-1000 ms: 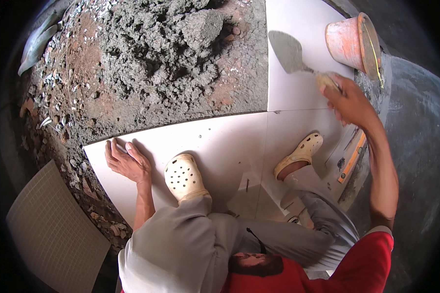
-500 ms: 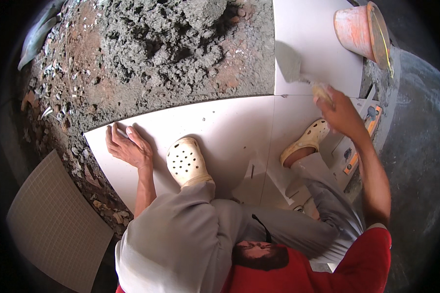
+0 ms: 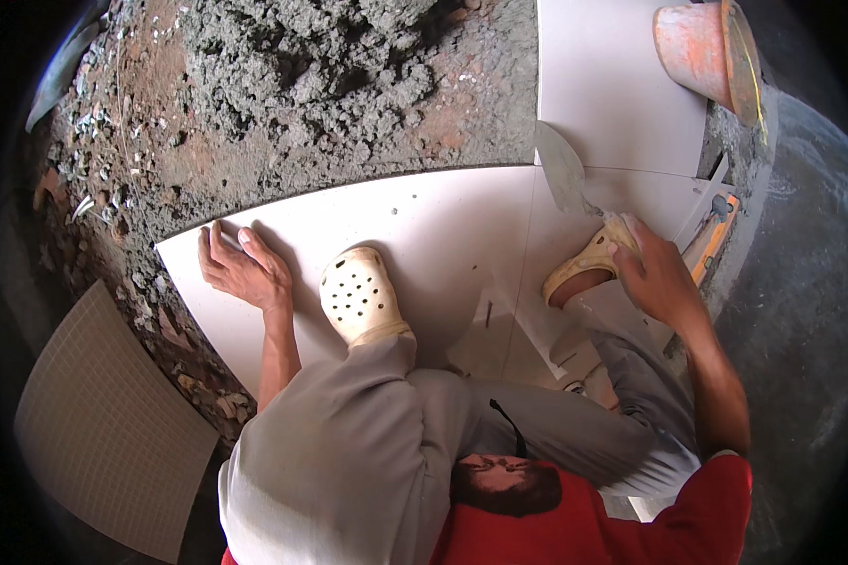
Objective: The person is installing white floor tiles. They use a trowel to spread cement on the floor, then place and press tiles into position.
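My right hand (image 3: 662, 282) is closed round the handle of a trowel (image 3: 562, 169), just over my right clog. The trowel's grey pointed blade reaches up and left, its tip at the corner where white floor tiles meet the mortar. My left hand (image 3: 245, 268) rests on the large white tile (image 3: 443, 226), fingers apart and bent near its far left edge, holding nothing. Beyond that edge lies a rough heap of grey wet mortar (image 3: 311, 71) on bare ground. My feet, in cream clogs (image 3: 356, 294), stand on the tiles.
An orange mortar-stained bucket (image 3: 693, 47) lies tipped on the far right tile (image 3: 622, 104). An orange spirit level (image 3: 716, 240) lies at the right edge. A grid-backed tile (image 3: 108, 424) leans at the lower left, beside rubble (image 3: 174, 330). Grey concrete floor (image 3: 791, 330) runs along the right.
My right hand and the trowel have come down nearer to me, and the blade has swung from over the far tile to the tile corner. My left hand stays in place.
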`<state>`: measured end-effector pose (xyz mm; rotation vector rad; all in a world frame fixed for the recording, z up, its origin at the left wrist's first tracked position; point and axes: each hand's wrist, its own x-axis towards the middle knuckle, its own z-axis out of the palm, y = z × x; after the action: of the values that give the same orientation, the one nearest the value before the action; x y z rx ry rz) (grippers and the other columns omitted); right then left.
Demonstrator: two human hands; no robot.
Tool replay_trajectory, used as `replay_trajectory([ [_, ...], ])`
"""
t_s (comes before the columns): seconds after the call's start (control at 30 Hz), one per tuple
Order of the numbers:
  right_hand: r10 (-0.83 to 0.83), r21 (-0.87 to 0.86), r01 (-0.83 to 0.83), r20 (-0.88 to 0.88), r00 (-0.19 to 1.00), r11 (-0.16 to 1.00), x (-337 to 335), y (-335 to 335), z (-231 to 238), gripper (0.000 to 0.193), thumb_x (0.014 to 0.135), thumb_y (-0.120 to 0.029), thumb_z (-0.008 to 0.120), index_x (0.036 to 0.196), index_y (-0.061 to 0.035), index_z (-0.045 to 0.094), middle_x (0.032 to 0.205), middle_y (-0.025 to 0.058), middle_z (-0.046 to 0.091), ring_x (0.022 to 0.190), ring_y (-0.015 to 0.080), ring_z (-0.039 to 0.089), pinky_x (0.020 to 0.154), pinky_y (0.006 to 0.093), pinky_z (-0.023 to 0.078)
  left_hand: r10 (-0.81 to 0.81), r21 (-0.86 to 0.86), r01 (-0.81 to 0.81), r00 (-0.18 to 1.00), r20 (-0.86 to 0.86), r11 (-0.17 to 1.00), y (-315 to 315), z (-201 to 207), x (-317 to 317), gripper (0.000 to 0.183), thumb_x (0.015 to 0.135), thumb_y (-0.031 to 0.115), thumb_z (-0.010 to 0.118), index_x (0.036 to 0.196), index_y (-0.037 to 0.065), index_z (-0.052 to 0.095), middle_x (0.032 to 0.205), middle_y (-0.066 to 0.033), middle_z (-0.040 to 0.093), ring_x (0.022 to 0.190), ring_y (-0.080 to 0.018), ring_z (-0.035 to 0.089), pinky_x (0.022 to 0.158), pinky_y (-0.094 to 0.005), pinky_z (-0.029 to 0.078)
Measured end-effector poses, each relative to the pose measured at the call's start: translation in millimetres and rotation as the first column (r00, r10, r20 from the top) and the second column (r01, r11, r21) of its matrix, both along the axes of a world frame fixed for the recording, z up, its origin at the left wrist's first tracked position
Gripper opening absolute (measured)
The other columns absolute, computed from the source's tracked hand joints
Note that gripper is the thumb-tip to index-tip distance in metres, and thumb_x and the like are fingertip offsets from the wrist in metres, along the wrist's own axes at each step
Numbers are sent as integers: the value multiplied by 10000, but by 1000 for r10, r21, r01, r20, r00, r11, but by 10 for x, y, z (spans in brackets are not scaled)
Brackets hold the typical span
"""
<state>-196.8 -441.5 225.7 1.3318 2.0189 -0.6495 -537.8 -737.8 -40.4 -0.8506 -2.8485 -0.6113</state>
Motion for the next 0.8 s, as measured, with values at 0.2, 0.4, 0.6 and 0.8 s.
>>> replay_trajectory([
  [0.2,-53,-18,53,-1,999,998,-48,-102,56,580,1029,-318,588,1355,161,547,1235,386,641,1228,501,606,1059,491,458,12,-1,-12,1000,8,1000,10,-3,-1,533,1081,428,485,1423,23,542,1479,-236,469,1383,-378,401,1155,-533,286],
  [0.4,-40,-12,39,-60,997,999,43,-177,8,572,1022,-319,600,1350,149,562,1193,382,660,1191,511,627,1028,485,481,14,3,-14,1000,12,1000,14,0,0,535,1079,430,490,1424,25,544,1483,-228,468,1381,-381,401,1158,-538,280],
  [0.6,-33,12,34,-17,999,999,-26,-213,59,539,1008,-292,611,1324,144,579,1147,358,682,1153,494,653,991,477,502,15,5,-16,1000,27,1000,6,1,-6,542,1074,438,502,1425,28,548,1495,-217,459,1379,-377,400,1161,-545,279],
  [0.8,-87,39,93,-124,988,995,-141,-82,220,488,1007,-257,616,1345,92,574,1113,330,699,1108,475,678,944,457,522,34,-16,-34,999,32,999,4,-6,-3,539,1073,438,499,1422,30,546,1502,-222,457,1381,-374,400,1162,-542,280],
])
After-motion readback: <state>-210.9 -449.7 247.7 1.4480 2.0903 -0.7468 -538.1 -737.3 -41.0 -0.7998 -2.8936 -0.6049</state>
